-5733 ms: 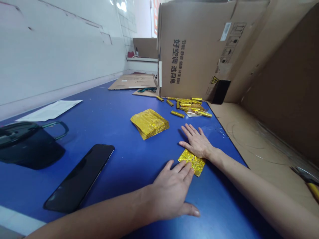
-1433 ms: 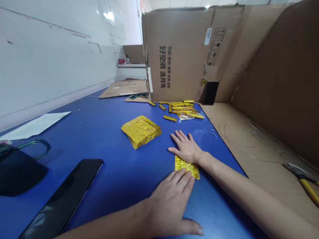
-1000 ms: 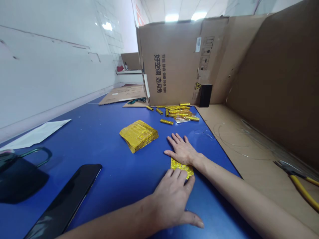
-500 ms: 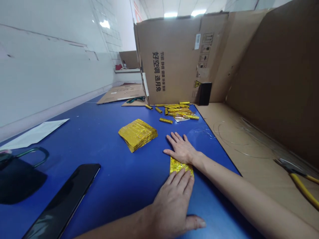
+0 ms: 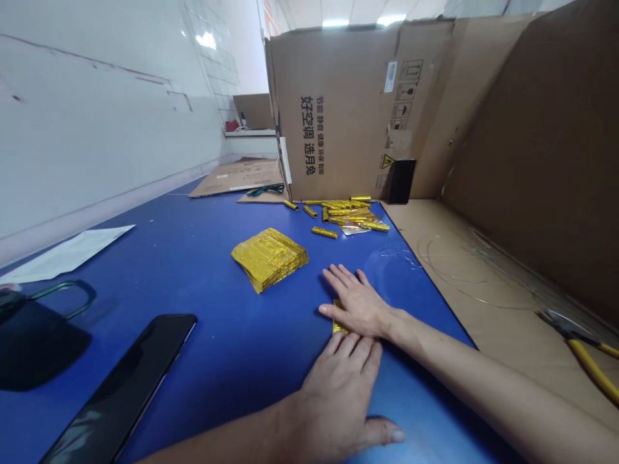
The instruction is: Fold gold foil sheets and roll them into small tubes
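Both my hands lie flat on the blue table (image 5: 203, 258). My right hand (image 5: 355, 303), fingers stretched out, presses down on a gold foil sheet (image 5: 337, 324) that is almost wholly hidden; only a small edge shows by the thumb. My left hand (image 5: 341, 393) rests palm down just behind it, fingertips touching the right hand's wrist side. A stack of gold foil sheets (image 5: 269, 256) sits to the left ahead. Several rolled gold foil tubes (image 5: 345, 214) lie further back by the cardboard box.
A large cardboard box (image 5: 348, 109) stands at the back, with cardboard sheets (image 5: 483, 270) along the right. A black phone (image 5: 126, 386) and a dark bag (image 5: 33, 335) lie at the left, white paper (image 5: 68, 254) beyond. Yellow-handled pliers (image 5: 585, 357) rest at far right.
The gold sheet between my hands has grown narrower and is now nearly covered. My right hand has drawn back toward my left hand until they touch.
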{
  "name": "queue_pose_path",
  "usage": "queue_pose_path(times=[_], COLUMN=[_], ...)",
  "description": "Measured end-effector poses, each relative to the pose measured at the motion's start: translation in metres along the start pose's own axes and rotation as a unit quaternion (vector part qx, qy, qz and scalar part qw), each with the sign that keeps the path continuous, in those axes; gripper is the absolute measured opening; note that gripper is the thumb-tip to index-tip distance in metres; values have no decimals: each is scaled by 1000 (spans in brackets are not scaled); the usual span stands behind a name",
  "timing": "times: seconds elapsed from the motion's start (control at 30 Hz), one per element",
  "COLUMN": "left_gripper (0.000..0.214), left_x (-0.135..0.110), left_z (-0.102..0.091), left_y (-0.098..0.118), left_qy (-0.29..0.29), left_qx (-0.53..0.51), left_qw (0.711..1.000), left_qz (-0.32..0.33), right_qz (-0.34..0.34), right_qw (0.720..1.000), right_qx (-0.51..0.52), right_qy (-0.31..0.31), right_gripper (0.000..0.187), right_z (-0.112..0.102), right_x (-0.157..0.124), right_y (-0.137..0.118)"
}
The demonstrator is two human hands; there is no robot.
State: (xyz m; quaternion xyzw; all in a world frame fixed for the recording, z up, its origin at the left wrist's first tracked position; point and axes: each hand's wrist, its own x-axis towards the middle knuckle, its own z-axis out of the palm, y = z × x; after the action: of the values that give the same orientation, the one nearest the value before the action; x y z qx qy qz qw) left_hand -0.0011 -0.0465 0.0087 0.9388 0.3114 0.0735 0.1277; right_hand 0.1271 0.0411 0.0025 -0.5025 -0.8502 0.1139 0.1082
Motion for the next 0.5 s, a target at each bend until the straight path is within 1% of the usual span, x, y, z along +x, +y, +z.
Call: queue_pose_path(times=[0.1,0.23,0.37,0.5], left_gripper=[83,85,84,82], left_x=[0,0,0,0], left_z=[0,0,-1,-1], left_y=[0,-2,-1,1], left_qy=[-9,-19,-12,-5], left_qx=[-5,-13,-5,3], left_qw=[1000,1000,1000,1000], left_qz=[-1,2,-2,-3], right_qz=[-5,-29,-26,-26], right_qw=[1000,998,997,997], right_qx=[-23,-61,-76,-78], right_qy=[-4,-3,5,8], right_gripper=[74,73,76,76], right_z=[2,-1,-2,0], right_x=[-3,7,16,16], right_y=[2,12,20,21])
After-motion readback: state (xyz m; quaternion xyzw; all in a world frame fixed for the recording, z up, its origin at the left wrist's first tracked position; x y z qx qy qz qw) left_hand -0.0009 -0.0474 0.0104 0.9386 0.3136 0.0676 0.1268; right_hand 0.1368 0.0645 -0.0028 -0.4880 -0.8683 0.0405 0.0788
